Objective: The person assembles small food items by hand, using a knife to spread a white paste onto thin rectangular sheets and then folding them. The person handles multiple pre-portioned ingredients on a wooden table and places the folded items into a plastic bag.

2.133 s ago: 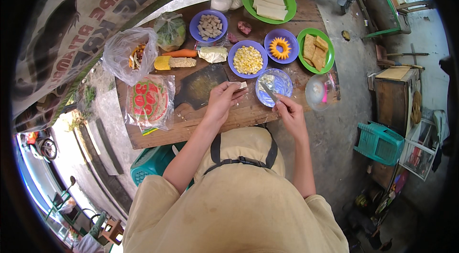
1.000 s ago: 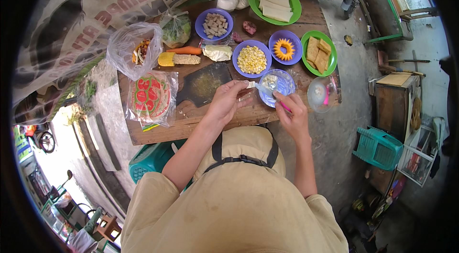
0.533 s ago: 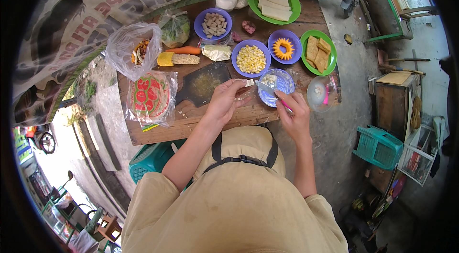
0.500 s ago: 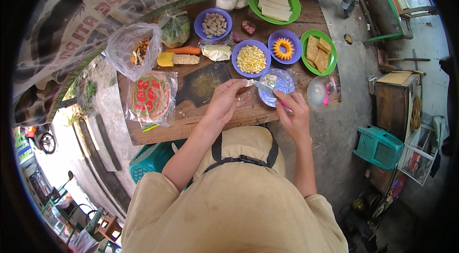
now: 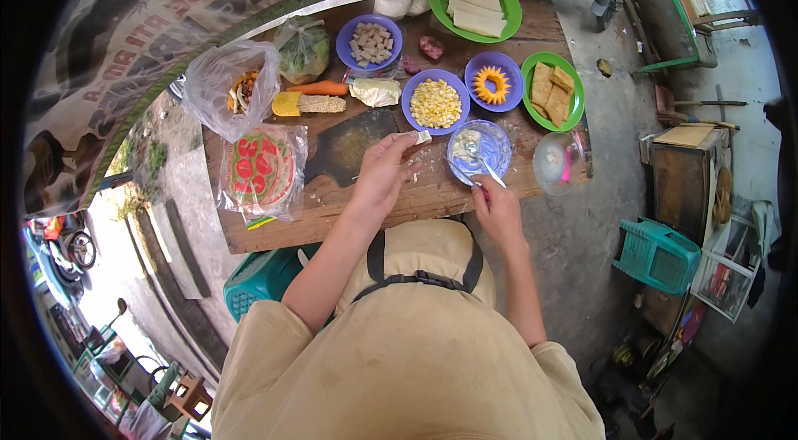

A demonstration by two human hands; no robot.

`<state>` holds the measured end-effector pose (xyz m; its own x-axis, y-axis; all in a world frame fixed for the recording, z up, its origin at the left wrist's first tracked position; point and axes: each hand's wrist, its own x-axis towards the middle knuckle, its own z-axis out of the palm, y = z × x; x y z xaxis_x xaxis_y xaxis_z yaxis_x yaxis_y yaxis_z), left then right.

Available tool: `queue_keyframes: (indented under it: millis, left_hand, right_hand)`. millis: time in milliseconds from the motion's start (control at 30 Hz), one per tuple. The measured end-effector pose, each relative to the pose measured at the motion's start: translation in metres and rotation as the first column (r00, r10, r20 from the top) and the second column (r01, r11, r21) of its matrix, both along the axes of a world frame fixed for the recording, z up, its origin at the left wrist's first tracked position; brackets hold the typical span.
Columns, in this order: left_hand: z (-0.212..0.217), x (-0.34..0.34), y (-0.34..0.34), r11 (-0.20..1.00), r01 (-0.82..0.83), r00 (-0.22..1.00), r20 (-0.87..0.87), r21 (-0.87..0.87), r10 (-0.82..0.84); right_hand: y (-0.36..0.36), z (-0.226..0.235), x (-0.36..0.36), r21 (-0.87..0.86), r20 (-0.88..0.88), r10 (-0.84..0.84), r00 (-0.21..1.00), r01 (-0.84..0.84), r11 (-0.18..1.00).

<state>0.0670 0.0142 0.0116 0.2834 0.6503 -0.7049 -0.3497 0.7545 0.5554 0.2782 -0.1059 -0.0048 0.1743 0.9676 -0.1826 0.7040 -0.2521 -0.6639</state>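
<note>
My left hand (image 5: 386,166) is above the front of the wooden table, pinching a small white piece (image 5: 423,137) between thumb and fingertips. My right hand (image 5: 499,209) grips a knife (image 5: 493,176), whose pale blade reaches over the near rim of a blue-and-white patterned bowl (image 5: 504,149). Inside that bowl lie some whitish bits (image 5: 467,142). Just behind my hands stands a purple bowl of corn kernels (image 5: 436,103). A dark cutting board (image 5: 353,145) lies left of my left hand. The knife's handle is mostly hidden in my fingers.
Around them are a partly stripped corn cob (image 5: 322,103), a carrot (image 5: 322,88), a bagged round stack (image 5: 262,170), a bowl of diced pieces (image 5: 371,43), green plates (image 5: 511,16) and a clear container (image 5: 555,164). A hanging banner (image 5: 166,41) borders the far left. A teal stool (image 5: 661,253) stands right.
The knife has moved away from the white piece, down to the bowl's near side, as my right hand drew back. My left hand has shifted slightly left, still pinching the piece.
</note>
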Motion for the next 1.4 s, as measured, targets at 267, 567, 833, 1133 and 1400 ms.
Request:
queue_keyframes:
  millis: [267,567,833,1133,1400]
  left_hand:
    - [-0.002,-0.012,-0.007,0.999,0.035,0.999,-0.012,-0.022,-0.036]
    - [0.014,-0.005,-0.018,0.994,0.098,0.994,0.034,0.046,-0.1]
    - [0.017,0.001,-0.021,0.972,0.078,0.993,-0.101,0.223,-0.057]
    - [0.034,-0.001,-0.016,0.982,0.089,0.996,-0.004,0.164,-0.09]
    - [0.029,-0.005,-0.013,0.971,0.145,0.989,-0.006,0.192,-0.147]
  right_hand:
    - [0.008,-0.031,-0.031,-0.018,-0.216,0.099,0.971,-0.105,0.994]
    - [0.03,0.008,-0.061,-0.074,-0.9,-0.137,0.415,0.164,0.984]
    - [0.029,0.014,-0.071,0.072,-0.809,-0.047,0.586,0.178,0.981]
    - [0.031,0.023,-0.07,0.17,-0.719,-0.009,0.695,0.188,0.967]
    - [0.034,0.032,-0.066,0.336,-0.475,0.066,0.877,0.111,0.935]
